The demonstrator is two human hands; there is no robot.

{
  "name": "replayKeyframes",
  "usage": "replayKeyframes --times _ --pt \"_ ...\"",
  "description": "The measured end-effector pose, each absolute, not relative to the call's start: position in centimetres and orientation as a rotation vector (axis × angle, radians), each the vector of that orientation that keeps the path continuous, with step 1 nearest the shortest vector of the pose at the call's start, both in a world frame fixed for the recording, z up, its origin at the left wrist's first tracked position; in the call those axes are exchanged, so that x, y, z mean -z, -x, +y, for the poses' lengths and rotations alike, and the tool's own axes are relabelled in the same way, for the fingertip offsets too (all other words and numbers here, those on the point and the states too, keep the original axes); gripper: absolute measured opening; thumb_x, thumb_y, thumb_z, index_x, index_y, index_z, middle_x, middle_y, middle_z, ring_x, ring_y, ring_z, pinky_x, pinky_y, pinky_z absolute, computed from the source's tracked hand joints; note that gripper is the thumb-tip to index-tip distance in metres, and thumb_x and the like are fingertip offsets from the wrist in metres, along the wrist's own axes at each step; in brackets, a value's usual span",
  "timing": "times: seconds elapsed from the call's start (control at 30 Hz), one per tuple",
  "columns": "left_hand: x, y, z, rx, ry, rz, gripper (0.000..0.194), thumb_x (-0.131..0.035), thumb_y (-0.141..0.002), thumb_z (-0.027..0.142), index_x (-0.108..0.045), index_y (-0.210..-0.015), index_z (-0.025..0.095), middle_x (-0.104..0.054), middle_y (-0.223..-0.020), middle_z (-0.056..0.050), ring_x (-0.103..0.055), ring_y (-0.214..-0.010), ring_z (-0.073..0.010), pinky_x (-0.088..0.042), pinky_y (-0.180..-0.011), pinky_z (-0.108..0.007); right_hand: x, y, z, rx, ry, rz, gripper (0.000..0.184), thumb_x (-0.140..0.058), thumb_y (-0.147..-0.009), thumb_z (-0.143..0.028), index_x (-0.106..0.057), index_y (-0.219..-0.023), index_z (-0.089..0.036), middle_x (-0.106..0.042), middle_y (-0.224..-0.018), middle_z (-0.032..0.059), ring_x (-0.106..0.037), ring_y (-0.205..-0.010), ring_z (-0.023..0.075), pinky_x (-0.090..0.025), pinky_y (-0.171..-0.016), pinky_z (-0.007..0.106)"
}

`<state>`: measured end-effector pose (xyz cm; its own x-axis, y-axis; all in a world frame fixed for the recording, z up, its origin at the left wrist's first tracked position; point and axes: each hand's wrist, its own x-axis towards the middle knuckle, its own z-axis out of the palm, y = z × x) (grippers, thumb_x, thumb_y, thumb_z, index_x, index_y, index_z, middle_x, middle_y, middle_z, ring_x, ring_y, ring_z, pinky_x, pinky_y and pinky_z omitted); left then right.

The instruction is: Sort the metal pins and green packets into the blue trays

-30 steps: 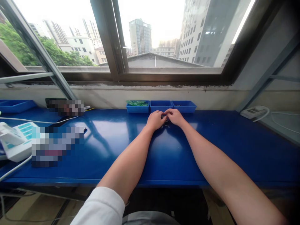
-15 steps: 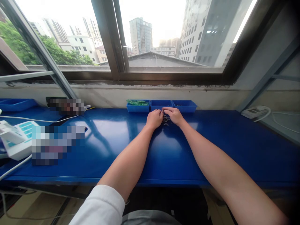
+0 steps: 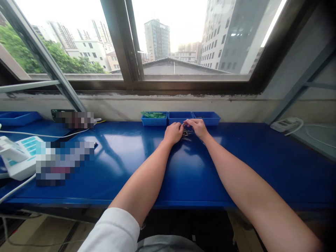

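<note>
A small heap of thin metal pieces, perhaps screws (image 3: 187, 134), lies on the blue tabletop between my hands. My left hand (image 3: 174, 132) rests at the heap's left side with its fingers curled closed; what they hold, if anything, is hidden. My right hand (image 3: 197, 127) is over the right side, thumb and forefinger pinched together near the left fingertips. Whatever sits in that pinch is too small to name. Just behind the hands stand three joined blue bins: the left bin (image 3: 154, 121) holds green pieces, the middle bin (image 3: 180, 123) and right bin (image 3: 210, 120) show little of their contents.
The blue table (image 3: 118, 182) runs below a window. At the left are a white device with teal keys (image 3: 31, 145), white cables and blurred-out items. Another blue tray (image 3: 19, 119) sits at the far left, and a white power strip (image 3: 286, 125) at the right.
My right hand has drawn slightly up and to the right, its fingers now pinched. More of the metal heap shows. My left hand has hardly moved.
</note>
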<state>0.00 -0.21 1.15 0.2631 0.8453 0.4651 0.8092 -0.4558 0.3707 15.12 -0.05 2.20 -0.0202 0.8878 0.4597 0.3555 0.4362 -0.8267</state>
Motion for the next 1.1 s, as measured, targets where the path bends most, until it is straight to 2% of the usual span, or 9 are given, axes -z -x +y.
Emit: replayKeyframes --times 0.1,0.2,0.33,0.47,0.73,0.83,0.97,1.1 --pt "-1.0 0.1 -0.1 -0.967 -2.401 1.637 0.034 -0.035 -0.093 0.041 -0.058 -0.105 0.02 -0.063 -0.104 -0.008 -0.058 -0.096 -0.0197 -0.043 -0.082 -0.03 -2.3 -15.1 0.0 -0.374 1.212 -1.647 0.039 -0.05 -0.08 -0.045 -0.07 -0.1 -0.017 -0.07 -0.097 0.006 -0.059 -0.093 0.0197 -0.044 -0.087 0.031" --pt "-0.9 0.1 0.0 -0.95 -2.36 1.695 0.035 -0.038 -0.091 0.041 -0.055 -0.11 0.017 -0.061 -0.11 -0.011 -0.056 -0.102 -0.0215 -0.042 -0.086 -0.031 -2.2 -15.0 0.2 -0.074 1.434 -1.717 0.049 -0.051 -0.08 -0.046 -0.059 -0.122 -0.021 -0.064 -0.116 0.0067 -0.048 -0.107 0.025 -0.035 -0.097 0.041" --pt "-0.7 0.1 0.1 -0.919 -2.348 1.722 0.034 -0.04 -0.09 0.038 -0.054 -0.112 0.017 -0.06 -0.112 -0.011 -0.056 -0.104 -0.0228 -0.042 -0.088 -0.032 -1.9 -15.2 0.5 0.05 1.716 -1.815 0.067 -0.047 -0.081 -0.052 -0.037 -0.14 -0.023 -0.038 -0.144 0.007 -0.036 -0.114 0.0335 -0.03 -0.096 0.052" --pt "-0.6 0.1 0.2 -0.881 -2.35 1.719 0.034 -0.042 -0.088 0.036 -0.053 -0.113 0.016 -0.059 -0.113 -0.012 -0.056 -0.105 -0.0232 -0.042 -0.089 -0.032 -1.4 -15.8 0.9 0.019 1.845 -1.892 0.07 -0.042 -0.082 -0.056 -0.032 -0.142 -0.022 -0.028 -0.15 0.0055 -0.032 -0.117 0.0386 -0.029 -0.094 0.056" --pt "-0.4 0.2 0.3 -0.814 -2.354 1.693 0.034 -0.043 -0.088 0.036 -0.053 -0.114 0.017 -0.058 -0.115 -0.012 -0.055 -0.107 -0.0239 -0.042 -0.089 -0.033 -0.9 -16.0 1.1 -0.042 1.784 -1.882 0.065 -0.042 -0.082 -0.056 -0.039 -0.138 -0.024 -0.027 -0.15 0.0053 -0.03 -0.12 0.0374 -0.03 -0.096 0.055" --pt "-0.2 0.3 0.4 -0.809 -2.365 1.685 0.034 -0.043 -0.087 0.035 -0.054 -0.114 0.017 -0.058 -0.114 -0.012 -0.055 -0.105 -0.0236 -0.043 -0.088 -0.033 -1.1 -15.7 0.8 0.009 1.711 -1.866 0.059 -0.045 -0.082 -0.051 -0.045 -0.134 -0.021 -0.034 -0.146 0.0073 -0.032 -0.121 0.0348 -0.031 -0.098 0.051" --pt "-0.2 0.2 0.5 -0.806 -2.383 1.684 0.034 -0.044 -0.086 0.036 -0.055 -0.112 0.017 -0.058 -0.113 -0.012 -0.056 -0.103 -0.0237 -0.043 -0.086 -0.033 -2.3 -15.5 -0.1 0.113 1.705 -1.744 0.038 -0.044 -0.083 -0.034 -0.059 -0.113 -0.016 -0.057 -0.118 0.0135 -0.047 -0.11 0.0288 -0.039 -0.092 0.041" --pt "-0.3 0.2 0.3 -0.782 -2.383 1.693 0.033 -0.045 -0.086 0.036 -0.056 -0.111 0.017 -0.058 -0.113 -0.012 -0.056 -0.104 -0.0235 -0.043 -0.086 -0.032 -4.0 -16.4 -0.3 -0.079 2.082 -1.642 0.034 -0.057 -0.07 -0.034 -0.065 -0.096 -0.013 -0.064 -0.092 0.0175 -0.06 -0.089 0.0314 -0.046 -0.076 0.041"
